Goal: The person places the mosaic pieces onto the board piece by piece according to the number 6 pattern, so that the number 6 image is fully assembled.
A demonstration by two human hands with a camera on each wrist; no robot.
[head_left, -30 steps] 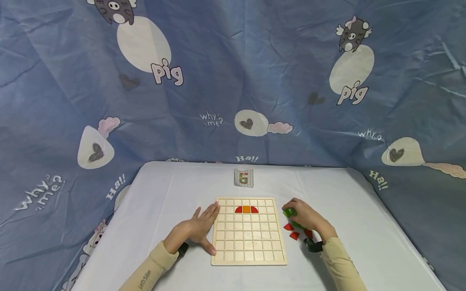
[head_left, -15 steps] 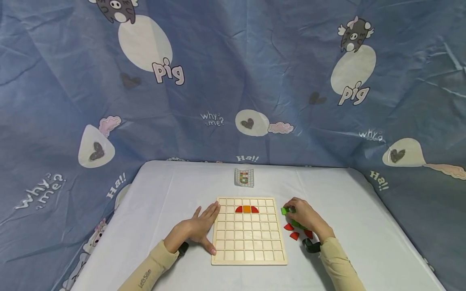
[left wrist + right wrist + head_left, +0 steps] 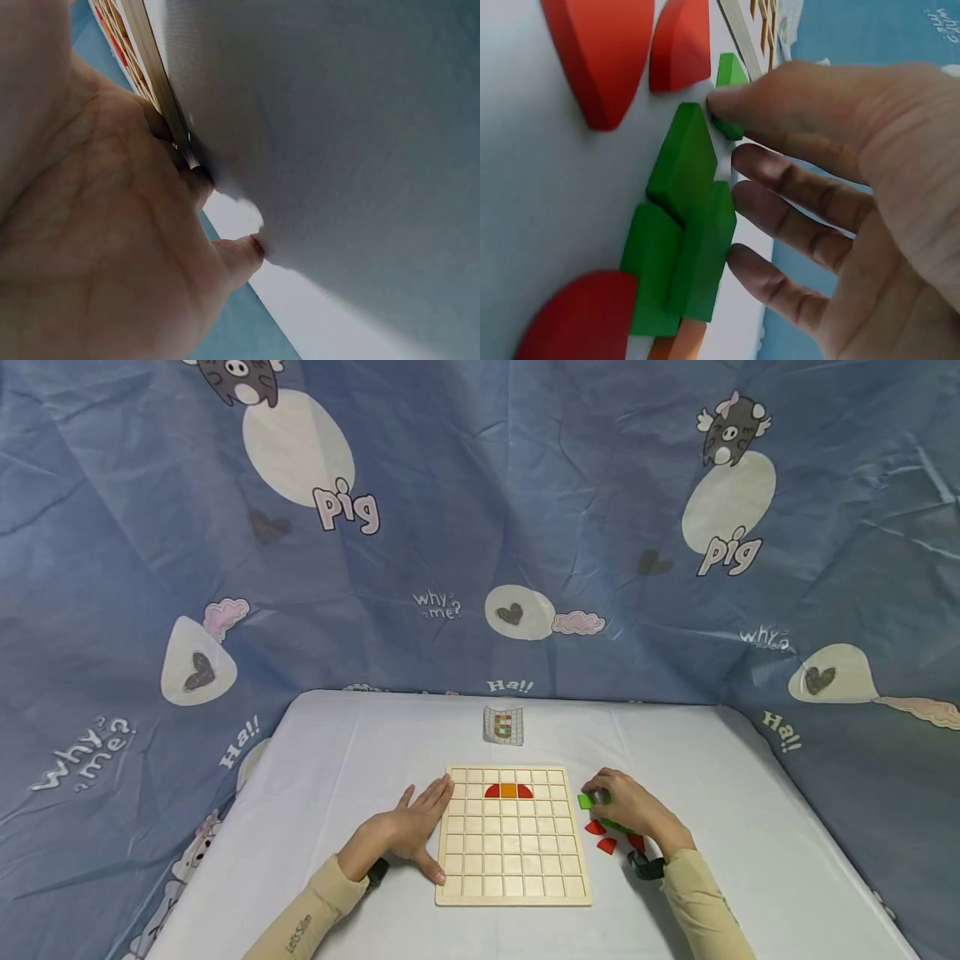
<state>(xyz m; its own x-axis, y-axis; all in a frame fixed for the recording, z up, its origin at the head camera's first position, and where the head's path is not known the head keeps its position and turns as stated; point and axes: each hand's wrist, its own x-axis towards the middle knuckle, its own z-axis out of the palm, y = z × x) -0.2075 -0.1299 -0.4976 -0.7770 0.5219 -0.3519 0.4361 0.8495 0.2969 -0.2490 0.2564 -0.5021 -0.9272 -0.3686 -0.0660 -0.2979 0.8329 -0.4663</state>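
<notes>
A pale wooden grid board (image 3: 512,852) lies on the table, with an orange square (image 3: 508,791) between two red quarter-round blocks in an upper row. My left hand (image 3: 408,833) rests along the board's left edge, fingers and thumb spread, touching its rim. To the right of the board, my right hand (image 3: 628,800) pinches a green square block (image 3: 586,802) between thumb and forefinger. In the right wrist view the thumb lies against that green block (image 3: 731,71); the forefinger is partly hidden behind it. The other fingers hang beside more green blocks (image 3: 682,165).
Several red quarter-round blocks (image 3: 607,845) lie between the board and my right wrist. An orange block (image 3: 679,341) shows under the green ones in the right wrist view. A printed pattern card (image 3: 503,727) lies beyond the board. A blue patterned cloth (image 3: 420,527) hangs behind the table.
The green block at my right fingertips has turned and now shows its square face, a little nearer to me. My left hand and the board have stayed put.
</notes>
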